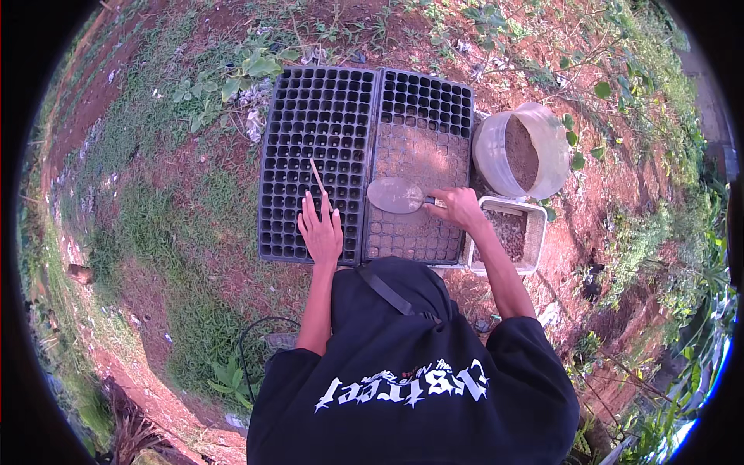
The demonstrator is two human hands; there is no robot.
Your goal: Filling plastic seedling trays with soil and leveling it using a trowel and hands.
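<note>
Two black plastic seedling trays lie side by side before me. The left seedling tray has hollow, unfilled cells. On the right seedling tray, brown soil covers the middle and near cells, while the far rows are dark and open. My left hand rests over the left tray with its fingers spread. A thin wooden stick runs from between its thumb and forefinger; whether they grip it is unclear. My right hand grips the dark handle of a flat oval scoop, its blade over the soil of the right tray.
Right of the trays, a translucent plastic tub leans tilted with brown soil inside. A pale rectangular basket nearer me holds coarse brown material. Leafy plants grow beyond the trays, and grassy ground spreads to the left.
</note>
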